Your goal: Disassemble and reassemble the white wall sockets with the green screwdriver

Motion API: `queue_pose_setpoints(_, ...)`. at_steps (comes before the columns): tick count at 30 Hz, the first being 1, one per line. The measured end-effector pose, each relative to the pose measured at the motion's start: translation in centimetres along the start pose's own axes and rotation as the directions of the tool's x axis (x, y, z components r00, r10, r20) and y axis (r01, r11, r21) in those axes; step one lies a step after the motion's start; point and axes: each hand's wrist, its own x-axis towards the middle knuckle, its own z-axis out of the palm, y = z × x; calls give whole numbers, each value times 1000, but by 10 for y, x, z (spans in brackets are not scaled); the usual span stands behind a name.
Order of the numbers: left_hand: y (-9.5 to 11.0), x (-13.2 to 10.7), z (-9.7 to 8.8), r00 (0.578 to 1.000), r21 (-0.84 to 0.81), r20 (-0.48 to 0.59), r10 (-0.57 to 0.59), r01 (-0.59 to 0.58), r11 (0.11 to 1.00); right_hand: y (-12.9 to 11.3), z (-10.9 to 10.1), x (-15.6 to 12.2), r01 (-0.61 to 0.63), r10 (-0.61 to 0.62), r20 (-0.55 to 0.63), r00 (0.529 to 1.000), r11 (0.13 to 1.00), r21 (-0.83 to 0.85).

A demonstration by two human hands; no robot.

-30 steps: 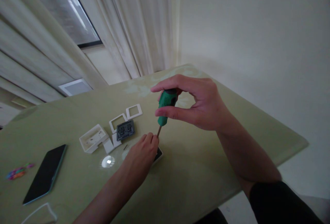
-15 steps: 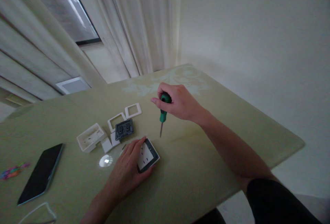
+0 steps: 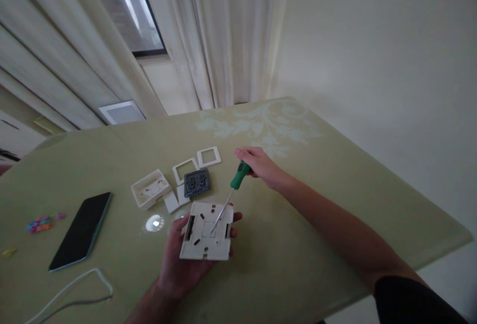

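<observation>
My left hand [image 3: 179,259] holds a white square socket module [image 3: 207,237] above the green table [image 3: 335,200], its back side with slots turned up. My right hand [image 3: 261,164] grips a green-handled screwdriver [image 3: 238,177]. The metal shaft slants down and left, and its tip rests on the middle of the module's back. Just beyond lie a dark grey socket insert [image 3: 197,183], two white square frames [image 3: 185,170] [image 3: 208,157] and a white mounting box [image 3: 151,188].
A black phone [image 3: 81,229] lies at the left of the table, with small coloured bits [image 3: 42,223] beside it. A white cable [image 3: 70,291] curls near the front left edge. Small white pieces [image 3: 171,201] lie by the box. Curtains and a wall stand behind.
My left hand has lifted the socket module off the table and turned it back side up. My right hand has lowered and tilted the screwdriver so its tip meets the module.
</observation>
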Motion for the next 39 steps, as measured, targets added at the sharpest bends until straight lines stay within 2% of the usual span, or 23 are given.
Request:
queue_pose_setpoints(4, -3, 1, 2, 1000, -2, 12, -19, 19, 1000, 5, 0, 2, 5, -7, -53, 999, 1000, -27)
queue_pose_setpoints(8, -6, 2, 4, 1000, 57, -7, -23, 23, 998, 0, -1, 0, 53, -59, -108, 992, 997, -51)
queue_pose_setpoints(10, -7, -1, 3, 998, 138, -57, -9, 17, 990, -7, -4, -2, 83, -89, -132, 987, 995, -52)
queue_pose_setpoints(12, -7, -5, 0, 990, 325, -122, 70, -27, 945, -17, -9, -5, 103, -107, -135, 985, 994, -38)
queue_pose_setpoints(13, -7, -7, -1, 979, 472, -142, 146, -62, 879, -23, -13, -7, 110, -113, -133, 985, 994, -28)
queue_pose_setpoints(14, -7, -9, -3, 961, 636, -141, 239, -97, 766, -30, -17, -10, 116, -118, -128, 985, 993, -17)
queue_pose_setpoints(16, -6, -12, -4, 905, 900, -52, 423, -141, 413, -43, -25, -15, 141, -140, -130, 982, 990, -7)
queue_pose_setpoints(18, -6, -13, -5, 841, 987, 99, 532, -153, 57, -52, -32, -18, 169, -169, -134, 977, 986, -8)
queue_pose_setpoints(19, -6, -12, -5, 814, 986, 160, 558, -156, -56, -54, -35, -18, 180, -178, -141, 974, 984, 1)
queue_pose_setpoints(20, -7, -12, -4, 795, 981, 194, 574, -158, -112, -55, -38, -17, 186, -180, -160, 970, 982, 21)
queue_pose_setpoints(21, -8, -11, -4, 787, 981, 192, 586, -159, -108, -53, -39, -15, 188, -174, -196, 965, 981, 54)
queue_pose_setpoints(22, -9, -10, -3, 795, 987, 150, 588, -157, -39, -50, -41, -12, 183, -154, -239, 959, 978, 102)
queue_pose_setpoints(23, -10, -10, -2, 809, 983, 71, 583, -158, 99, -46, -41, -8, 163, -116, -264, 958, 973, 165)
queue_pose_setpoints(25, -11, -8, 1, 852, 847, -149, 502, -152, 510, -36, -40, -1, 80, -14, -220, 975, 952, 296)
queue_pose_setpoints(26, -11, -7, 2, 873, 691, -251, 418, -141, 709, -31, -37, 1, 21, 33, -151, 988, 940, 341)
queue_pose_setpoints(27, -10, -6, 4, 892, 502, -317, 323, -131, 855, -28, -34, 2, -37, 68, -70, 995, 929, 367)
queue_pose_setpoints(28, -9, -5, 5, 910, 319, -342, 236, -124, 940, -25, -29, 1, -86, 91, 7, 996, 923, 375)
queue_pose_setpoints(30, -6, -3, 8, 944, 73, -299, 139, -122, 990, -22, -18, -5, -149, 115, 117, 987, 923, 354)
queue_pose_setpoints(32, -3, -2, 9, 965, -33, -225, 135, -146, 989, -23, -5, -14, -191, 122, 219, 968, 926, 326)
queue_pose_setpoints(35, -2, -1, 9, 971, -81, -187, 147, -165, 983, -29, 10, -29, -196, 73, 333, 940, 915, 353)
queue_pose_setpoints(39, -5, 0, 8, 956, -47, -262, 132, -149, 988, -33, 23, -41, -182, 4, 402, 916, 895, 407)
